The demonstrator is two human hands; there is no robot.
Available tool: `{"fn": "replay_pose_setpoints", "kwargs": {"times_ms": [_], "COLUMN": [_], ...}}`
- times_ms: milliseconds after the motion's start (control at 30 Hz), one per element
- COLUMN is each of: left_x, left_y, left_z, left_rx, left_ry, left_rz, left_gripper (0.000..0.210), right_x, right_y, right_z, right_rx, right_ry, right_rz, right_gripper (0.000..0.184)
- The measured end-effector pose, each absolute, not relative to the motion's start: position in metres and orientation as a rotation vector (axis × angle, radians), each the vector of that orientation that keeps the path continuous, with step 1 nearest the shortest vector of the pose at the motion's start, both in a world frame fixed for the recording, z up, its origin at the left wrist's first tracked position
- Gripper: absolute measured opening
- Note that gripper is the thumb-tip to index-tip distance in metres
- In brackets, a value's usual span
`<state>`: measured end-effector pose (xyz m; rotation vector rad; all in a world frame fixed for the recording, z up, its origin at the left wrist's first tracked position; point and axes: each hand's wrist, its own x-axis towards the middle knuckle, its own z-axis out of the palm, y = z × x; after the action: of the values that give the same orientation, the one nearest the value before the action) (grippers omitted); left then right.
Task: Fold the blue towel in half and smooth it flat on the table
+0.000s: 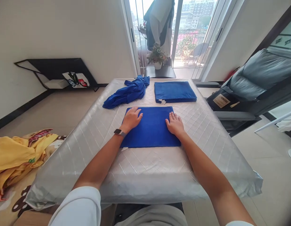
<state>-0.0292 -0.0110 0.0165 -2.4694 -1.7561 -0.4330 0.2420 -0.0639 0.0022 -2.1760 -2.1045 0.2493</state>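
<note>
A blue cloth (151, 130), folded into a flat rectangle, lies on the table in front of me. My left hand (132, 120) rests on its upper left part, fingers loosely spread and pointing away. On the right side of the same cloth, my right hand (175, 123) lies flat with its fingers stretched out. Both hands are open and grasp nothing. Farther back on the right is a neat stack of folded blue cloths (175, 91) with a white tag at its near edge. A crumpled blue cloth (130, 92) lies at the back left.
A silvery quilted cover (197, 169) drapes the table. Yellow fabric (18, 153) is heaped at the left. A dark recliner chair (244, 81) stands to the right. Beyond the table, a potted plant (157, 56) sits on a chair before a glass door, where a person (159, 22) is visible.
</note>
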Motion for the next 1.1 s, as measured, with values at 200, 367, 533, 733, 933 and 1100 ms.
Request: {"fn": "replay_pose_setpoints", "kwargs": {"times_ms": [200, 367, 533, 733, 933, 1100], "left_x": [0.091, 0.123, 0.07, -0.021, -0.079, -0.081], "left_y": [-0.031, -0.028, -0.018, -0.018, -0.025, -0.027], "left_z": [0.009, -0.007, -0.01, -0.009, -0.011, -0.014], "left_rx": [-2.87, -2.931, -2.789, -2.58, -2.43, -2.422], "left_ry": [-1.289, -1.376, -1.668, -1.964, -2.163, -2.143], "left_rz": [-0.398, -0.323, -0.271, -0.167, -0.177, -0.231], "left_gripper": [0.06, 0.06, 0.072, 0.081, 0.086, 0.089], "right_x": [0.244, 0.246, 0.243, 0.243, 0.244, 0.244], "right_y": [-0.066, -0.068, -0.065, -0.063, -0.063, -0.063], "right_z": [-0.001, 0.0, -0.001, -0.001, 0.001, 0.002], "right_rx": [-2.141, -2.114, -2.13, -2.141, -2.162, -2.197], "right_ry": [-2.116, -2.154, -2.087, -2.101, -2.119, -2.136], "right_rz": [0.204, 0.193, 0.225, 0.235, 0.23, 0.195], "right_gripper": [0.066, 0.066, 0.068, 0.068, 0.07, 0.069]}}
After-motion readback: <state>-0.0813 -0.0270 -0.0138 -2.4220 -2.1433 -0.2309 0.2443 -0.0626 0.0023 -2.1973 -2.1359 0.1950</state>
